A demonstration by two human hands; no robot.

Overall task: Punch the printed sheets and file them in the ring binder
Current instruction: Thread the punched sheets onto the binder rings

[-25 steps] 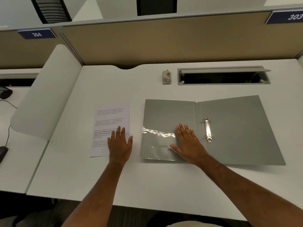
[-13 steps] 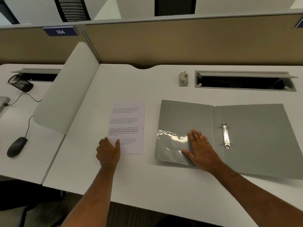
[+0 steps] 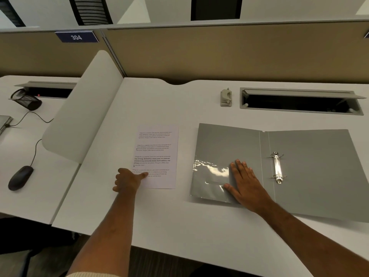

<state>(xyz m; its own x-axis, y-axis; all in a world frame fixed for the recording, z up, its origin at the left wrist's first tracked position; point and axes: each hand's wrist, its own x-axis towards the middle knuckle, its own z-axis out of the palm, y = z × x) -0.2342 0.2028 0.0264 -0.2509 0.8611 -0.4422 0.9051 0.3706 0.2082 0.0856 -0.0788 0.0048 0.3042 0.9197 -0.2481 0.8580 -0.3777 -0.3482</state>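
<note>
The printed sheets lie flat on the white desk, left of the open grey ring binder. My left hand is at the sheets' lower-left corner, fingers curled and thumb on top of the paper, pinching it. My right hand rests flat with fingers spread on the binder's left cover, beside a shiny clear pocket. The metal rings stand on the right cover, near the spine. A small grey hole punch stands at the back of the desk, away from both hands.
An open cable tray slot runs along the back right. A white curved divider separates the neighbouring desk, which holds a black mouse with its cable and a mesh pen cup. A tan partition wall closes the back.
My left hand slid from lying flat on the sheets down to their lower-left corner and curled onto it. My right hand stayed on the binder cover. The view shifted left.
</note>
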